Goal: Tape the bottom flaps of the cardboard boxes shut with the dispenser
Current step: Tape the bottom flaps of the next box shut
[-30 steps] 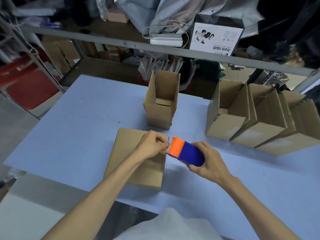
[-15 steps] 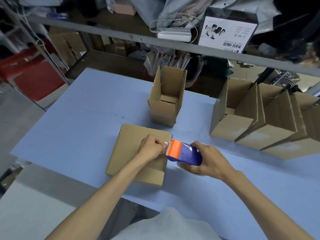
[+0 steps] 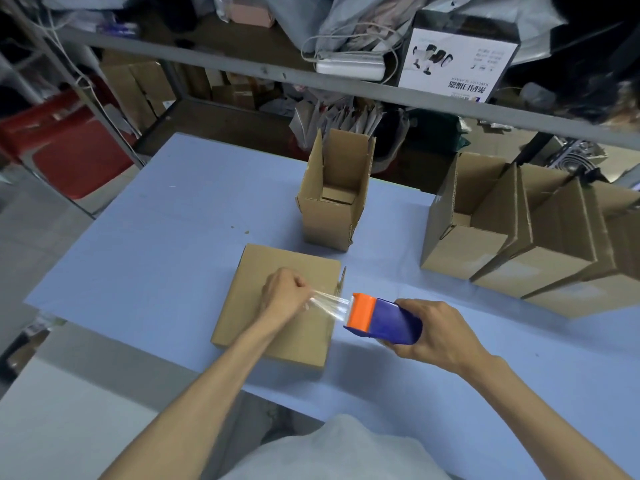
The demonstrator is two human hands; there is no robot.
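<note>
Since the earlier frame, the hands have drawn apart: the left hand has pulled a short span of tape out of the dispenser, where before its fingers sat right at the orange mouth. The left fingers are curled shut, pinching the free end of the tape above the box. The right hand is wrapped around the blue body of the dispenser, fingers closed on it, holding it just off the box's right edge and above the table.

The box lies flat at the near centre of the table, its broad face up. I cannot make out the flap seam on that face. The tape runs left to right, from the pinch over the box's right half to the dispenser mouth beyond the right edge. The left hand is the one over the box; the right is beside it.

My judgement: the next move depends on lining this tape span up with the seam and lowering the pinched end onto the cardboard. An upright open box stands just beyond, and more boxes stand at far right.
</note>
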